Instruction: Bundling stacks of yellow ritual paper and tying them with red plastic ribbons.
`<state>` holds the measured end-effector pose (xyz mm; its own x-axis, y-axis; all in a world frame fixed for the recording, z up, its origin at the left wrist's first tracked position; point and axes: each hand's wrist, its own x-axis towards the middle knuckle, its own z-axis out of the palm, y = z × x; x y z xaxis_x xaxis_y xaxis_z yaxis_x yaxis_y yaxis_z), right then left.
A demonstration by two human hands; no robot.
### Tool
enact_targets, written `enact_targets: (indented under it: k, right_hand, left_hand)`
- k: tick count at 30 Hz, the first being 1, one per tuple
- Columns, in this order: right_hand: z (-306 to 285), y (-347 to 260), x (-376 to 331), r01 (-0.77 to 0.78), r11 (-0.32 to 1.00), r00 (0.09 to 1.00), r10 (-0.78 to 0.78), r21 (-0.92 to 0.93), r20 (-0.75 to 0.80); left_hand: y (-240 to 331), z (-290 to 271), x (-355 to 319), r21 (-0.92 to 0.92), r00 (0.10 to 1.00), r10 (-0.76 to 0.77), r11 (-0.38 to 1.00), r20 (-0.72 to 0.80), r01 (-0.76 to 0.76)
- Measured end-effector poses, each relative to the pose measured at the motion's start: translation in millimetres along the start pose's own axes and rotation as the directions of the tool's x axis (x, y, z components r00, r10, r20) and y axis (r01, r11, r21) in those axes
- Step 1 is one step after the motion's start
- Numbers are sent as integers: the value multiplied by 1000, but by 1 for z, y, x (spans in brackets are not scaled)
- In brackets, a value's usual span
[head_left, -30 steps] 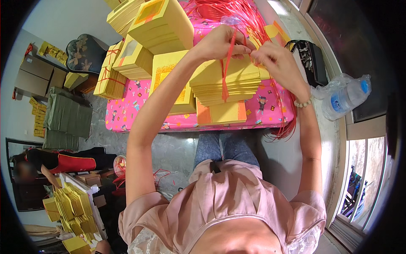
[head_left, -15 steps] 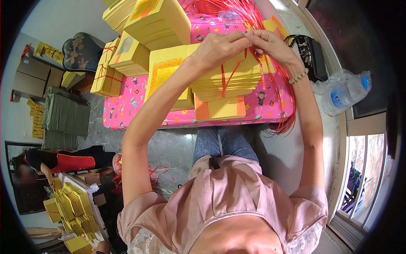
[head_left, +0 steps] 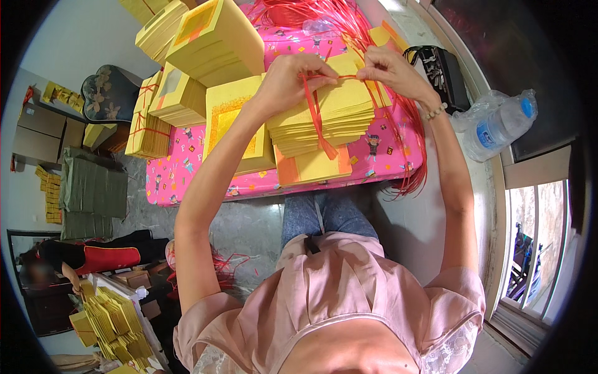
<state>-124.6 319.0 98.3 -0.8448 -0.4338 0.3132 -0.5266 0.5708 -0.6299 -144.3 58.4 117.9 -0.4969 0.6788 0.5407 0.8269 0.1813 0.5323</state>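
Observation:
A stack of yellow paper sheets (head_left: 324, 126) lies in front of me on the pink patterned table, with a red plastic string (head_left: 349, 76) around it. My left hand (head_left: 293, 80) pinches the string at the stack's top left. My right hand (head_left: 393, 71) grips it at the top right, so a short stretch runs taut between my fingers. Loose red ends hang down over the stack's front. Beneath it rests another yellow bundle (head_left: 321, 171) with an orange edge strip. A thick yellow block (head_left: 238, 128) with a gold-printed square stands just to the left.
Taller yellow paper stacks (head_left: 218, 53) and string-tied bundles (head_left: 146, 128) fill the table's left. Loose red strings (head_left: 311, 15) lie at the back and hang down the right side. A plastic bottle (head_left: 498, 134) and black bag (head_left: 445, 75) are at right. Another person (head_left: 93, 255) works far left.
My hands were close together above the stack; now they are apart, with the string stretched between them. My left hand moved left and toward me. The view has shifted slightly.

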Motion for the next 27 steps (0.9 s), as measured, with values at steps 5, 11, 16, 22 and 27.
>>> enact_targets:
  k: [5,11,16,22,27]
  right_hand:
    - [12,14,-15,-82,941,993,50,328,104]
    - [19,25,-22,-69,934,997,52,351,56]
    - [31,19,-18,-45,862,994,91,505,-66]
    - [34,9,-10,-75,641,987,158,764,-36]
    - [29,24,-6,-28,882,994,75,470,-81]
  left_hand:
    - [-17,-8,-13,-148,993,-115,982,33,118]
    - [-13,-9,-16,-177,988,-134,973,78,146]
    - [-7,-9,-5,-312,972,-211,921,105,233]
    - [-6,2,11,-530,953,-193,797,232,290]
    - [-9,1,6,-589,960,-208,759,185,278]
